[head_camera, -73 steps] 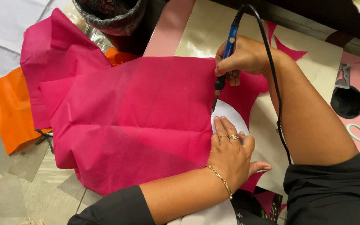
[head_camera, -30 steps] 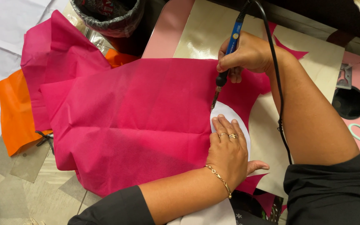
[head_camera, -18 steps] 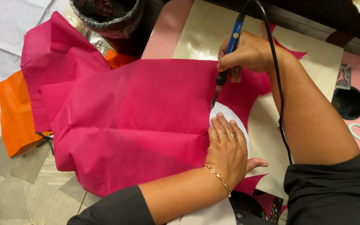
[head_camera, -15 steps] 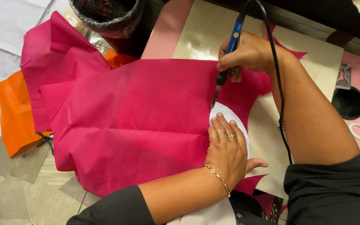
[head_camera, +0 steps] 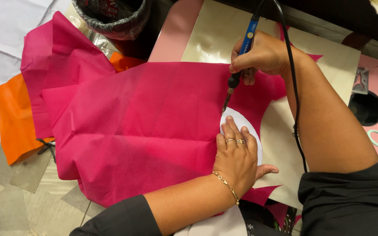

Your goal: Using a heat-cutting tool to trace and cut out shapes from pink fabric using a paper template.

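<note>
We see a pink table (head_camera: 176, 35) with rounded corners, a round dark hole (head_camera: 366, 108) sunk in its right part; on it lies a pale glossy board (head_camera: 217, 32), and over that board a large sheet of magenta fabric (head_camera: 141, 126) spreads flat, its left end hanging past the table edge; beneath, a tiled floor (head_camera: 27, 192) carries orange fabric (head_camera: 16, 118), white cloth (head_camera: 1, 26) at the upper left, and a lined bin (head_camera: 112, 17) just beside the table.
</note>
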